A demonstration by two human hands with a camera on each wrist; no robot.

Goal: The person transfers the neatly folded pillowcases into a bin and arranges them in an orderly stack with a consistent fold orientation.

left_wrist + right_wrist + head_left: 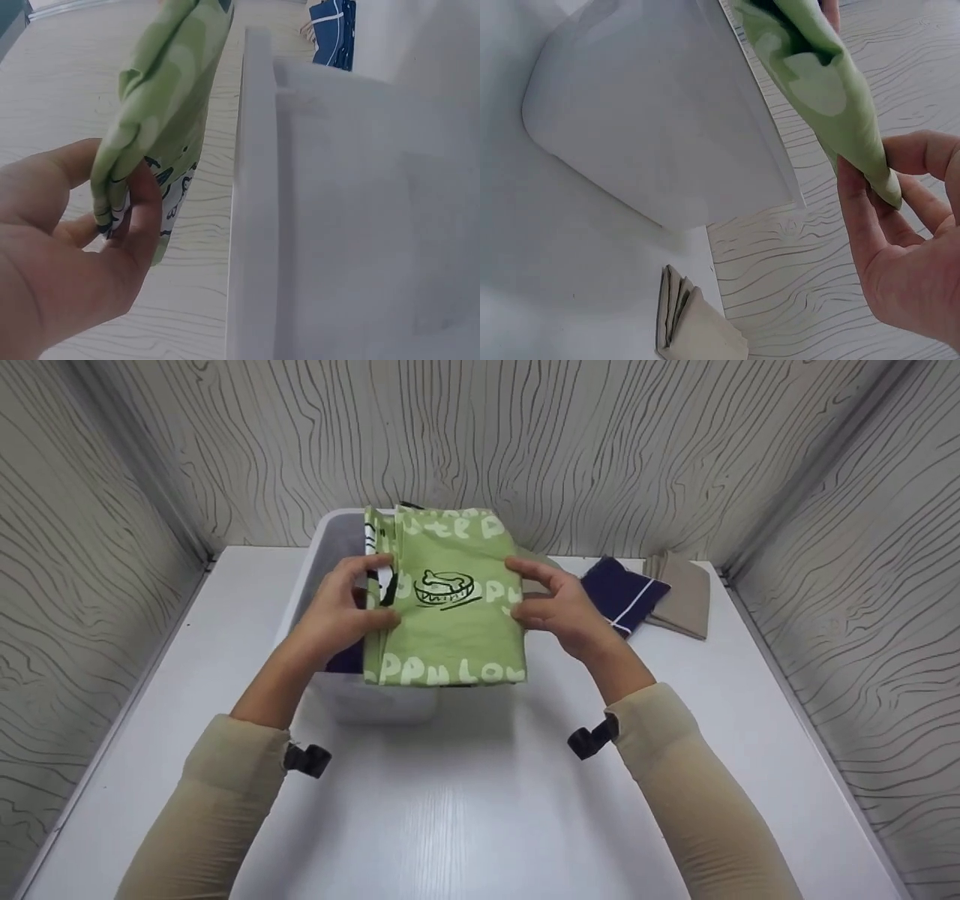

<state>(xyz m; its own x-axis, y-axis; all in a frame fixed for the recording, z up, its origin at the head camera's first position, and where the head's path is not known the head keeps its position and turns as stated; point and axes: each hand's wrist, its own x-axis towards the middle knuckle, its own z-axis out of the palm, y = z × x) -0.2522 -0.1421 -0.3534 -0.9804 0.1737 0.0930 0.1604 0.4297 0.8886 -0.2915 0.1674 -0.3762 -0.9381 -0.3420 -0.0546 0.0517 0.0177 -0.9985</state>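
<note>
A folded green cloth (457, 637) with white lettering and a drawn bone in a bowl is held up above a white plastic bin (375, 701). My left hand (337, 604) pinches its left edge, thumb in front and fingers behind. At the opposite edge my right hand (562, 604) pinches the cloth the same way. Both wrist views show the folded layers of the green cloth (161, 97) between thumb and fingers, raised over the bin's rim (255, 187). Something dark blue (345, 658) shows inside the bin, mostly hidden behind the cloth.
On the table (420, 825) to the right lie a folded navy cloth (619, 592) with a white stripe and a folded beige cloth (686, 592), partly overlapping. Wood-grain patterned panels (480, 435) stand at the back and both sides.
</note>
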